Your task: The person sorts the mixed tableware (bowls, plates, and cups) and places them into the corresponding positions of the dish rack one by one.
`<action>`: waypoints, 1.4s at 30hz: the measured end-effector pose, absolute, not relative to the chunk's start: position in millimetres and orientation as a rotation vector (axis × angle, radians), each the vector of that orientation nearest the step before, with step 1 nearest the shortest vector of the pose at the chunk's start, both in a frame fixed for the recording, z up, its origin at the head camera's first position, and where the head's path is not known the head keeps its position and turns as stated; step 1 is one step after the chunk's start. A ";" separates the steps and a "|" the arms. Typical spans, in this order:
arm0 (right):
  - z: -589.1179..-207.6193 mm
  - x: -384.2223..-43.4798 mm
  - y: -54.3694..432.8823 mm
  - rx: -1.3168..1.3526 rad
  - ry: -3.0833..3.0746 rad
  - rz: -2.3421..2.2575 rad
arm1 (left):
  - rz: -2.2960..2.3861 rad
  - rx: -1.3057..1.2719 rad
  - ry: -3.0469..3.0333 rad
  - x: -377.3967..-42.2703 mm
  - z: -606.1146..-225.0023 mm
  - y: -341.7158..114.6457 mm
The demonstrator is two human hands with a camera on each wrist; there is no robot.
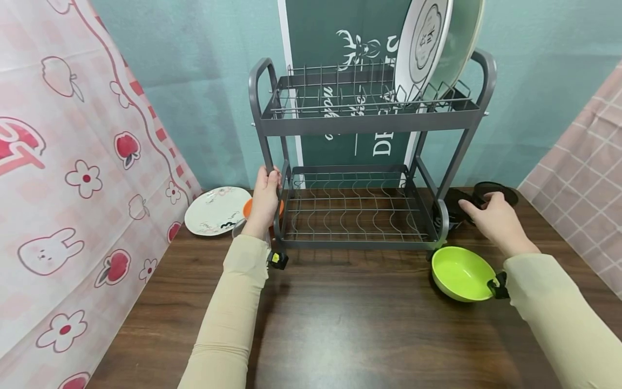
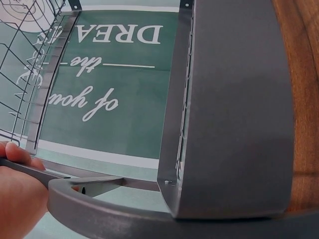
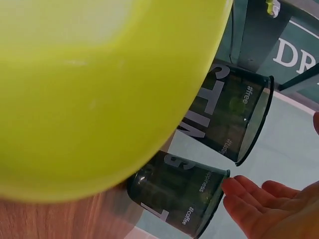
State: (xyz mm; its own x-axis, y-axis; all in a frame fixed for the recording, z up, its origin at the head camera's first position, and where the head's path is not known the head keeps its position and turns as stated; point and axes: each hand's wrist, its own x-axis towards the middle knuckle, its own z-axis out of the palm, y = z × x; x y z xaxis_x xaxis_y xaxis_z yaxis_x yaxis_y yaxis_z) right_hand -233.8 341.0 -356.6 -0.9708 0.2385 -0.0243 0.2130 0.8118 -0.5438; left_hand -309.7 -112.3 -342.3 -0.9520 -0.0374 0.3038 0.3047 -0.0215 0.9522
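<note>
A two-tier grey dish rack (image 1: 369,123) stands on the brown table. My left hand (image 1: 264,202) grips its left front post; in the left wrist view, fingers (image 2: 17,153) wrap that post. Over at the right, my right hand (image 1: 498,221) is beside two dark see-through cups with white lettering. Its fingertips are at the rim of the nearer cup (image 3: 179,194), and whether they touch is unclear. The other cup (image 3: 229,112) stands closer to the rack. Below the right wrist lies a lime-green bowl (image 1: 461,273).
On the upper tier a white plate (image 1: 423,48) and a pale green dish (image 1: 464,46) lean upright at the right. Left of the rack are a patterned white plate (image 1: 216,210) and an orange-rimmed item (image 1: 248,208), partly covered by my hand. Curtains hang around the table.
</note>
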 end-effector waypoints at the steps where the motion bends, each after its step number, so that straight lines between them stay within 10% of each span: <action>1: -356.5 -234.1 341.0 -0.369 -2.969 0.868 | -2.067 -0.284 -2.012 -309.9 -342.4 -112.3; 42: -358.2 -272.6 319.5 -0.444 -3.156 0.604 | -2.071 -0.287 -2.003 -312.5 -343.5 -112.3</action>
State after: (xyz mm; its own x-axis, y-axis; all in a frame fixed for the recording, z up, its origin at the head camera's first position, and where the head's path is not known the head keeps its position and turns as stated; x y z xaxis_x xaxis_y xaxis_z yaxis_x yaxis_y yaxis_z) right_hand -272.6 319.5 -358.2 -0.9574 0.2466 -0.1500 0.2846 0.8934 -0.3477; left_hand -312.5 -112.3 -343.5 -0.9505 -0.0393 0.3082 0.3093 -0.0273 0.9506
